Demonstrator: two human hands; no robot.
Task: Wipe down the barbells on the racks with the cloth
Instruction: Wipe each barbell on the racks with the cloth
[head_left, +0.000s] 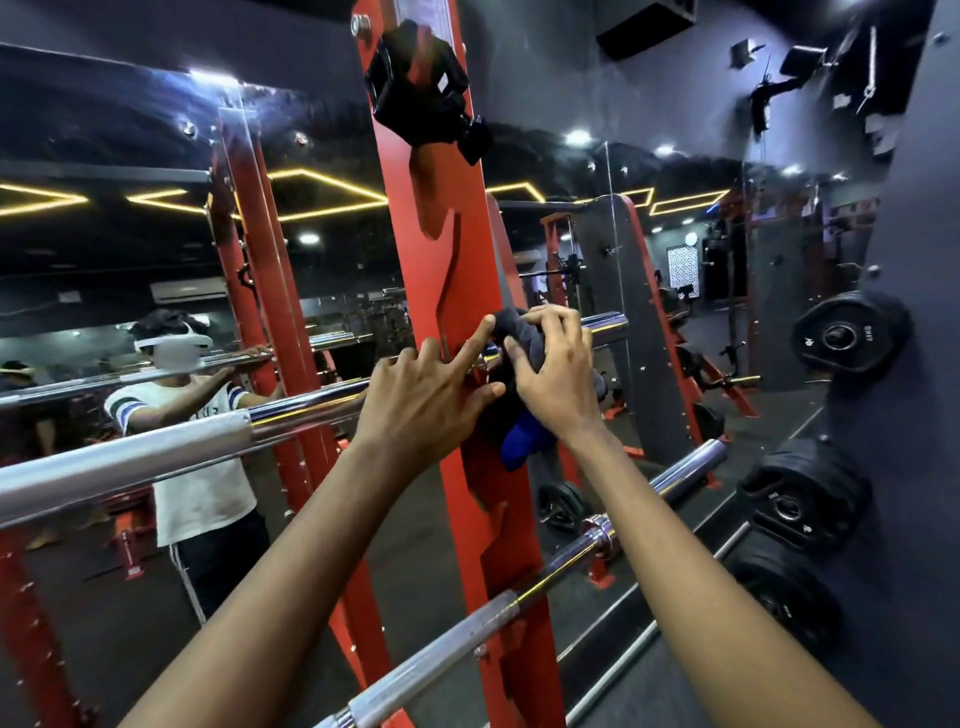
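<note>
Gym mirror (130, 249), R hand (556, 374) grips cloth (511, 321)

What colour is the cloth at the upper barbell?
The cloth is dark grey, blue lower down; head view.

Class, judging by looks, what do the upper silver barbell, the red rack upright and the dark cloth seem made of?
Upper silver barbell: likely chromed steel, mirror-bright reflections. Red rack upright: probably painted metal, flat matte coat. Dark cloth: soft fabric, bunched folds.
</note>
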